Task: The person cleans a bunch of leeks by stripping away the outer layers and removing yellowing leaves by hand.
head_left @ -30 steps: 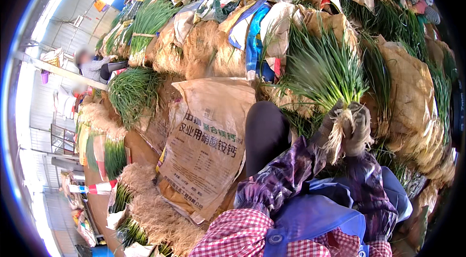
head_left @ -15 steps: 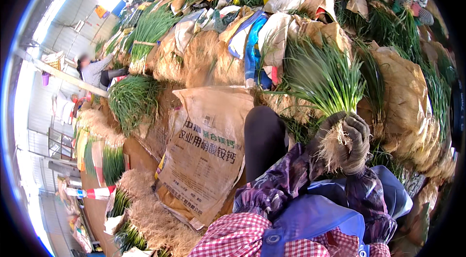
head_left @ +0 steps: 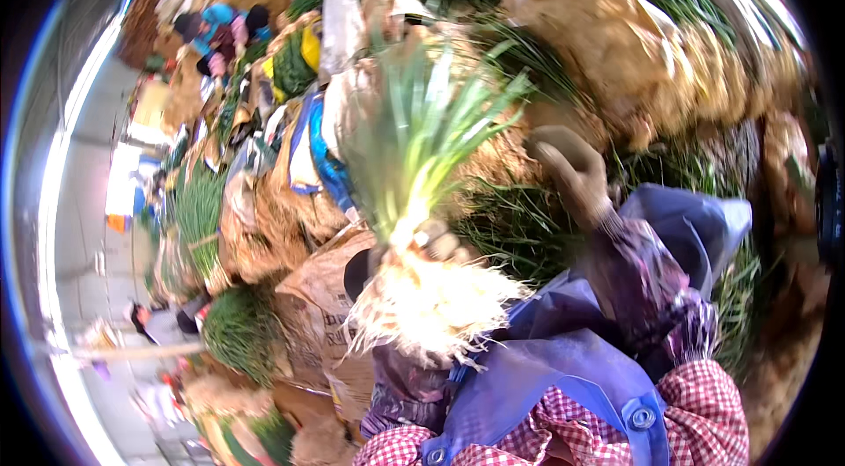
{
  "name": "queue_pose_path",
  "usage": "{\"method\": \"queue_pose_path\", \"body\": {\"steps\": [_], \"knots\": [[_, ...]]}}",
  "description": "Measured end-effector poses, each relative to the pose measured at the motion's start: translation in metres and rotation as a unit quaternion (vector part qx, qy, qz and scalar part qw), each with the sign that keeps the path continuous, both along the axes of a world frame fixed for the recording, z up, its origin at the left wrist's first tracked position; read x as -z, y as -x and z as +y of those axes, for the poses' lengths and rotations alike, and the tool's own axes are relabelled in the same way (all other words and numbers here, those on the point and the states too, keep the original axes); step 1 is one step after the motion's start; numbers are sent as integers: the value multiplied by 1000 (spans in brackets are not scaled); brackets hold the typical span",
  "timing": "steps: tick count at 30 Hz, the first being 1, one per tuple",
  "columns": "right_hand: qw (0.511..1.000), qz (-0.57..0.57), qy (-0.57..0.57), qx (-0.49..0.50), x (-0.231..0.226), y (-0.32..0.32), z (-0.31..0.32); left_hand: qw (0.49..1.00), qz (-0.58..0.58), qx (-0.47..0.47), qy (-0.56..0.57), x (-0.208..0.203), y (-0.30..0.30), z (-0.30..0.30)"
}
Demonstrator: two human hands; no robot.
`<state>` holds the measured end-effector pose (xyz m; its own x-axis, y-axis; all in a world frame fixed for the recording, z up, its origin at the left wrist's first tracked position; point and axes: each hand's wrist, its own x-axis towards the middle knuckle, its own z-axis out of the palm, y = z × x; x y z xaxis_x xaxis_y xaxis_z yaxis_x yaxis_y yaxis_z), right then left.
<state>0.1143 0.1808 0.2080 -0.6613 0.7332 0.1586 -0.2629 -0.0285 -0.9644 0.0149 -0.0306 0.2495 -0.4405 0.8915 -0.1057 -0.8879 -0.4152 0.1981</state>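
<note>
You hold a bunch of green onions [head_left: 419, 189] aloft just beyond the left part of your blue apron [head_left: 563, 369], your gloved left hand [head_left: 442, 242] clasped around the pale stems, its fingers partly hidden behind them. The leaves fan away from the apron, while the whitish roots [head_left: 433, 303] spread toward it, overlapping its left edge in view. Your gloved right hand [head_left: 570, 174] is raised beyond the apron, well apart from the bunch, its thumb and fingers parted and gripping nothing that can be seen. Half a second ago, both your hands were wrapped around the bunch farther to the right; now the left alone bears it, and the roots have splayed wide. Your view has swung as well: the printed sack [head_left: 339, 312], earlier in broad sight, lies to the left of the apron, partly hidden by the bunch. Loose green leaves [head_left: 519, 233] lie just beyond the apron, and a brown-wrapped bundle [head_left: 598, 39] rests farther beyond it. Co-workers [head_left: 216, 35] appear far off to the apron's upper left, too blurred for detail.
</note>
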Motion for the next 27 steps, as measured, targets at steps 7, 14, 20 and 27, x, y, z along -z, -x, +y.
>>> {"method": "queue_pose_path", "body": {"steps": [7, 14, 20, 27], "knots": [[974, -44, 156, -160, 53, 17, -16, 970, 63, 164, -166, -3, 9, 3], [889, -214, -306, -265, 32, 39, -66, 954, 73, 196, -214, -18, 2, 15], [986, -159, 30, -44, 143, 40, -24, 949, 105, 202, -220, -33, 4, 21], [871, 156, 219, -412, 32, 28, -45, 959, 149, 141, -193, -40, 16, -4]]}}
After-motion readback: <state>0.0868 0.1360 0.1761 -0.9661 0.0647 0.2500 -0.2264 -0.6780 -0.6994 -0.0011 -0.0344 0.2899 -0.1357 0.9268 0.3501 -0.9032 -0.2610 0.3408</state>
